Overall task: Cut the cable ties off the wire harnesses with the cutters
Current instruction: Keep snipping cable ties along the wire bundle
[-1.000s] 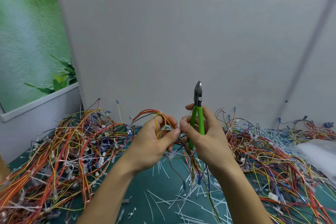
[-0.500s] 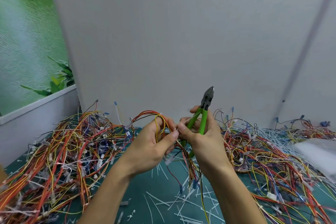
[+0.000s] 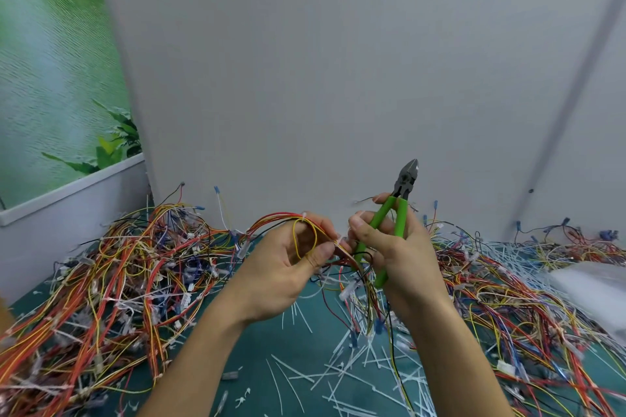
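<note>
A teal mat (image 3: 257, 342) covers the table, strewn with cut white cable ties (image 3: 305, 379) between tangled heaps of wire harnesses (image 3: 101, 281). A plain grey wall (image 3: 305, 78) stands behind, and a green leafy picture (image 3: 50, 61) fills the left. The left hand (image 3: 288, 267) pinches one harness (image 3: 281, 217) between thumb and fingers, raised above the mat. The right hand (image 3: 399, 247) curls round the green handles of the cutters (image 3: 396, 213), whose blades point up, clear of the wires. A pale blurred thing (image 3: 589, 281) at the right edge cannot be made out. The heaps run out of frame.
</note>
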Demonstrator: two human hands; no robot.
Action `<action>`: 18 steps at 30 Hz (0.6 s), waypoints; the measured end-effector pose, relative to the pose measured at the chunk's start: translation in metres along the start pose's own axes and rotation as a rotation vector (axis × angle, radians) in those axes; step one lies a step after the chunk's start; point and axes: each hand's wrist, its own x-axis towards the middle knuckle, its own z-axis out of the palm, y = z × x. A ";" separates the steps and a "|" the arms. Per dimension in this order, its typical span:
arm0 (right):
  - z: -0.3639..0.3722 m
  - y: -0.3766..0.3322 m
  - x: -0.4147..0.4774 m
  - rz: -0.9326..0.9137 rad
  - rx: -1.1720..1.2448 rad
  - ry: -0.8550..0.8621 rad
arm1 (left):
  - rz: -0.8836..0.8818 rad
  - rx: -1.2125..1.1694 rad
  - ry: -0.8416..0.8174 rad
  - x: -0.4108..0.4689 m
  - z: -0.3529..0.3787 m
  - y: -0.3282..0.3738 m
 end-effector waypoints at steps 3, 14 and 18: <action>-0.007 -0.005 0.000 -0.050 -0.107 0.013 | 0.010 -0.025 0.025 -0.001 0.003 0.001; -0.008 -0.003 0.002 -0.041 -0.132 0.017 | -0.054 -0.228 -0.119 -0.007 0.004 0.011; -0.003 0.001 -0.001 -0.084 -0.164 0.003 | -0.066 -0.183 -0.206 -0.008 0.001 0.012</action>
